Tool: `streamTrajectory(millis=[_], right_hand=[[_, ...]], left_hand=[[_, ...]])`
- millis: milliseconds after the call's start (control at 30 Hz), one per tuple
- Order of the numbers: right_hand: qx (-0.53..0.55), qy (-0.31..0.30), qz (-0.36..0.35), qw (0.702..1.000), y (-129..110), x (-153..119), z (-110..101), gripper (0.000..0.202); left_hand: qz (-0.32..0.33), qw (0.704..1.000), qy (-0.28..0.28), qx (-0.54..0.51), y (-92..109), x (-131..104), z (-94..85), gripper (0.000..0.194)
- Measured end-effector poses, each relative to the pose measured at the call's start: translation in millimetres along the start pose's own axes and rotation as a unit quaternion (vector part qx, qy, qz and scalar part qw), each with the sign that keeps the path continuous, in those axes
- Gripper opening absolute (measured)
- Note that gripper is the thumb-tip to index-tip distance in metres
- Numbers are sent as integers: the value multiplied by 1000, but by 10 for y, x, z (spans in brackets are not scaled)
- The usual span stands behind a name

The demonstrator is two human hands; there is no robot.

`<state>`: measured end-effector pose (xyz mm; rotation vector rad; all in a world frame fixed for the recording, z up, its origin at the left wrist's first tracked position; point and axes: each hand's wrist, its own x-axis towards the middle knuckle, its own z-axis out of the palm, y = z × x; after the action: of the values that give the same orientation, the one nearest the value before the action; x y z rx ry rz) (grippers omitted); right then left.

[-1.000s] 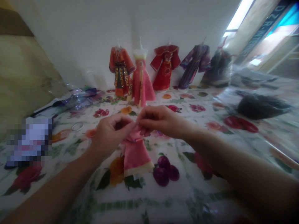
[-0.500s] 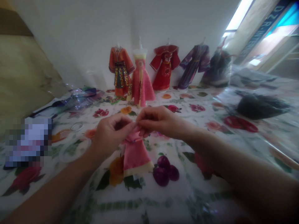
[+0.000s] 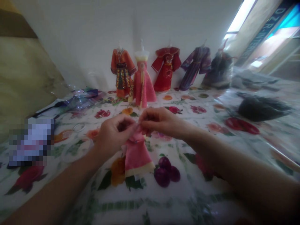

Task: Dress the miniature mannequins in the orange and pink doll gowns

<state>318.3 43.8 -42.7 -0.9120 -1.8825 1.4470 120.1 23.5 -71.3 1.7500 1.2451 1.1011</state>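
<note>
A small pink doll dress (image 3: 137, 156) with a cream hem hangs over the flowered tablecloth (image 3: 178, 193). My left hand (image 3: 114, 133) and my right hand (image 3: 159, 122) both pinch its top edge, fingertips meeting above the skirt. The upper part of the dress is hidden between my fingers.
Several doll dresses stand on small forms along the back wall: an orange one (image 3: 122, 72), a pink gown (image 3: 142, 82), a red robe (image 3: 166, 68), a purple robe (image 3: 195, 65). Crinkled clear plastic (image 3: 79, 98) lies at the back left, a dark bundle (image 3: 261, 107) at the right, a ring (image 3: 78, 127) at the left.
The view has shifted down slightly. Both hands keep pinching the top of the pink dress with only small finger movement.
</note>
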Motion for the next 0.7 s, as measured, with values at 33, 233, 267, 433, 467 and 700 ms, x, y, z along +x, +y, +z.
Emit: streamTrajectory(millis=[33, 233, 267, 433, 467, 700], right_hand=[[3, 4, 5, 1000, 10, 6, -12, 5], [18, 0, 11, 1000, 65, 25, -64, 18], [16, -2, 7, 1000, 70, 25, -58, 17], [-40, 27, -16, 999, 93, 33, 33, 12], [-57, 40, -19, 997, 98, 36, 49, 13], [-57, 21, 13, 998, 70, 28, -31, 17]], left_hand=[[-5, 1000, -6, -9, -1, 3, 1, 18], [-15, 998, -30, -44, -26, 15, -9, 20], [-13, 999, -28, -39, -30, 15, -10, 20], [-2, 999, -31, -24, -40, 20, -2, 16], [0, 999, -32, -28, -45, 25, 0, 15], [-48, 993, -38, -101, -115, 80, -16, 15]])
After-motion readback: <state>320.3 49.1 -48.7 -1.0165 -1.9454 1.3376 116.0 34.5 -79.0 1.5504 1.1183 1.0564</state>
